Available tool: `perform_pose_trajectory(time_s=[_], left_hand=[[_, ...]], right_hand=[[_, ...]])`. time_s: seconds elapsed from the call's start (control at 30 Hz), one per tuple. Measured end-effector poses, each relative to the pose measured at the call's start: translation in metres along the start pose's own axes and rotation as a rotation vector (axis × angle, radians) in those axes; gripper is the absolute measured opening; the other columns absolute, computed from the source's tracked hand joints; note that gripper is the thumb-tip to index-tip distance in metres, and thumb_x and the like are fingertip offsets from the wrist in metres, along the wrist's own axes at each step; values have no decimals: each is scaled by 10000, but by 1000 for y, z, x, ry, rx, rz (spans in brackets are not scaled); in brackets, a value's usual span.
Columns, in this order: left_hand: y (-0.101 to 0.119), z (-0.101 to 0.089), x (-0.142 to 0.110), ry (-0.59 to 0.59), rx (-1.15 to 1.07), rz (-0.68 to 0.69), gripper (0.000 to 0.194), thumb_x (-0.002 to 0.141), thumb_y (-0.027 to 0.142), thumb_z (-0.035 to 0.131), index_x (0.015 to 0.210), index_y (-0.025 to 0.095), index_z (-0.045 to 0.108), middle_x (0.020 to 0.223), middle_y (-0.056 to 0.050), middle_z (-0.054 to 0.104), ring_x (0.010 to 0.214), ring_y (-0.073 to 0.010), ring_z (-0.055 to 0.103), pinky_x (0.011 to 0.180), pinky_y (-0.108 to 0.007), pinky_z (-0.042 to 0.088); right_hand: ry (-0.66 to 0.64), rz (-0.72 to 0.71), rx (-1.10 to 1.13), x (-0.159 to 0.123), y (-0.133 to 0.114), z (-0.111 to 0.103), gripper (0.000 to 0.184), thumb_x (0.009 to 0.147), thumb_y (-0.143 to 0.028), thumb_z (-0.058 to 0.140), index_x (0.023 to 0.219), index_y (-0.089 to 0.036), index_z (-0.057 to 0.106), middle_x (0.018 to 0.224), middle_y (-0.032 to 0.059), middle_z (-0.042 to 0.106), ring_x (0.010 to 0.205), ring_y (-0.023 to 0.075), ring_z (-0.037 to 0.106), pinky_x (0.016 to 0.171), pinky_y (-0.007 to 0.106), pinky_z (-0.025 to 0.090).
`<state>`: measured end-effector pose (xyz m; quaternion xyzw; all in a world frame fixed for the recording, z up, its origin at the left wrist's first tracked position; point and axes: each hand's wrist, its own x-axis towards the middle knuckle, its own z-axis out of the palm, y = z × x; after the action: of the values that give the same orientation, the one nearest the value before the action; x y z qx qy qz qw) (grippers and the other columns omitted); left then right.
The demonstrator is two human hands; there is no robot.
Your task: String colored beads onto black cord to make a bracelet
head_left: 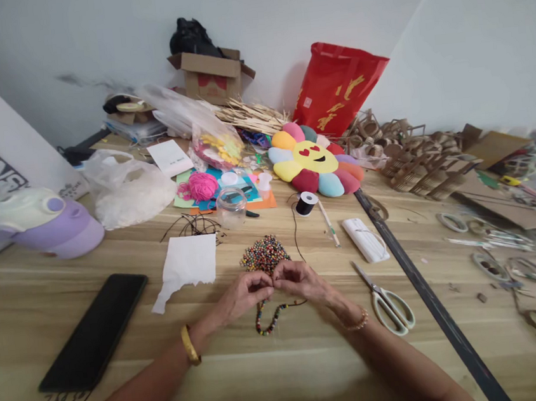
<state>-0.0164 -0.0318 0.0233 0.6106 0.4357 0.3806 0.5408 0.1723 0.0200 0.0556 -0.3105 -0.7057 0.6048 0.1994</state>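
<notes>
My left hand (246, 294) and my right hand (301, 280) meet fingertip to fingertip just in front of a pile of small multicoloured beads (264, 253). Both are closed in a pinch. From beneath the left fingers hangs a beaded cord (272, 327), its strung part curving in a U on the table. Its dark bare tail runs out to the right below my right hand. Whatever the right fingertips pinch is too small to make out. A spool of black cord (306, 203) stands beyond the hands, with a loose line trailing toward the beads.
Scissors (390, 305) lie right of my right forearm, near a dark metal strip (421, 293). Left are torn white paper (189, 260) and a black phone (94, 330). Behind stand a clear jar (231, 209), pink yarn (203, 186) and a flower cushion (314, 160).
</notes>
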Motion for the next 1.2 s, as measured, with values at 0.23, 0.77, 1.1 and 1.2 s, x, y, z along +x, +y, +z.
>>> perform_pose_trajectory(time_s=[0.23,0.77,1.1,1.2], left_hand=[[7,-2,-3,4,-4,-9,179,807,302,574,705,161,617,666,-2,617,643,-142,546,618,-245,420],[-2,2,-2,24,-81,9,108,783,244,597,727,153,609,681,-11,664,645,-134,591,632,-241,464],[-3,-2,-3,-4,31,51,150,800,248,580,698,150,630,675,-5,638,644,-132,563,614,-227,444],[-2,-1,-3,-5,39,44,140,783,248,583,690,150,617,655,1,618,626,-130,548,595,-225,430]], right_hand=[[54,31,-233,-11,-5,-32,314,867,-463,578,842,-150,583,689,-15,534,575,87,435,509,208,341],[-87,-49,-881,-55,-7,-2,135,926,-141,485,902,-195,606,901,27,600,752,137,579,651,235,422],[-56,-24,-1201,-46,14,10,173,911,-73,438,901,-187,567,913,48,605,684,132,544,582,241,394],[-32,-65,-1131,-41,19,3,146,931,-103,433,939,-186,554,934,46,600,793,149,563,662,245,418]])
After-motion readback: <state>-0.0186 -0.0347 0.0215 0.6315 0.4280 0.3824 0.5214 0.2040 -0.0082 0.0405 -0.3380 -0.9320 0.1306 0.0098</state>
